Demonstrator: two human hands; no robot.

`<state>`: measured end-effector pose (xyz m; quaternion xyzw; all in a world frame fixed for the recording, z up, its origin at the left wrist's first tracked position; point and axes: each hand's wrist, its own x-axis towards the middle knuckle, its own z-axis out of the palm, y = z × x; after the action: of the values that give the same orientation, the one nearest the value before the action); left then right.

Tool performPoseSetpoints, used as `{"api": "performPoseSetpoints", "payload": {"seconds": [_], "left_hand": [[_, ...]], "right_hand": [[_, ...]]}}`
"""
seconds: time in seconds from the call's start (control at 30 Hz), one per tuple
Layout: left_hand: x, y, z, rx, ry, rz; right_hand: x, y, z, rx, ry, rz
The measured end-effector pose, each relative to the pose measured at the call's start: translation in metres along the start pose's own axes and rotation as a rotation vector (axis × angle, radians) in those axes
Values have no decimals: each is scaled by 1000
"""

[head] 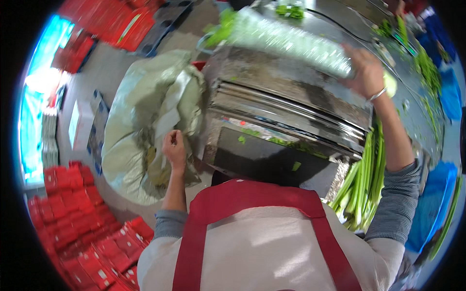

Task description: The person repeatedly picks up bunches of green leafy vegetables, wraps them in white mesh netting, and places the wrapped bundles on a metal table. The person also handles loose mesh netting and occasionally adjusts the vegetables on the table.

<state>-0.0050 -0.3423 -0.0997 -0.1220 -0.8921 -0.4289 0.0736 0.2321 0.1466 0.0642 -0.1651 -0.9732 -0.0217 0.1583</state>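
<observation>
My right hand [364, 71], blurred and wearing a bracelet, closes on the right end of a bundle of leafy greens wrapped in clear plastic [291, 42]. Green leaves stick out at the bundle's left end. Below it is a metal wrapping machine [287, 87] with shiny rollers and a dark front plate [269, 156]. My left hand [174, 149] is curled over a large pale woven sack [134, 105], left of the machine. A pale strip [169, 120] runs down to its fingers; whether they pinch it is unclear. Celery stalks [362, 178] lie at the machine's right.
Red folded crates [80, 218] are stacked at lower left, with more red crates [109, 22] at upper left. A white box [81, 123] stands on the floor. Blue bags [431, 203] and green scraps [427, 72] lie along the metal table [404, 91] at right.
</observation>
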Motion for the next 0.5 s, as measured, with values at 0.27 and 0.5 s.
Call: {"api": "performPoseSetpoints", "payload": {"seconds": [0.27,0.5], "left_hand": [[31,-60,5,696,235,373],[106,-49,32,875,96,639]], "right_hand": [[35,-28,48,152,172,-86],[-57,-78,63,447,135,132]]}}
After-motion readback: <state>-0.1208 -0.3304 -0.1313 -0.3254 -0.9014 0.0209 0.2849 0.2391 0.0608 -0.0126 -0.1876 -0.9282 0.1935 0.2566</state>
